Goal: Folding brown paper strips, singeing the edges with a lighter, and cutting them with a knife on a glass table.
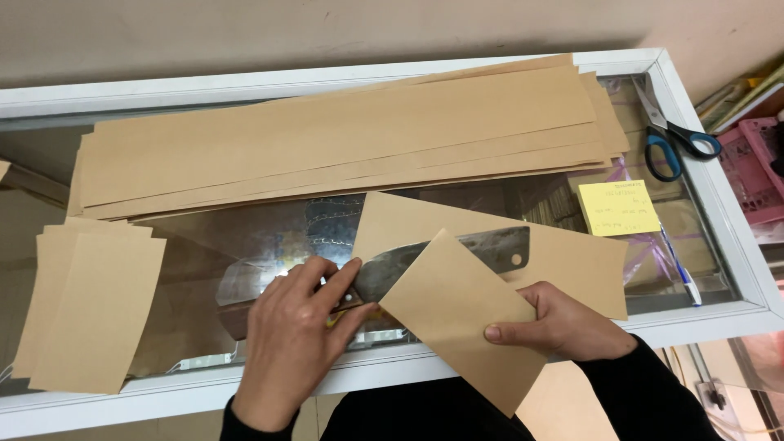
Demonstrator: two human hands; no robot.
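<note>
Now the cleaver [457, 255] lies at centre of the glass counter [719, 269], in the fold of a brown strip [563, 261]. Left hand [294, 327] grips its handle, right hand [563, 322] pinches the folded flap [457, 318]. Cut pieces [90, 310] at 9 o'clock, approx. a dozen uncut long strips [343, 139] at 12.

Across the far side of the glass tabletop [269, 237] I see a long stack of brown paper strips [343, 139], fanned slightly so their near edges show one behind another. At the left end lies a smaller pile of cut brown paper pieces [90, 306], squared up loosely and reaching almost to the near white frame [719, 237]. In the far right corner I can make out scissors with blue handles [674, 139], blades pointing away. Just beside them, nearer to me, a yellow sticky note pad [618, 207] sits on the glass. Off the right edge I see a pink basket [759, 167].
</note>
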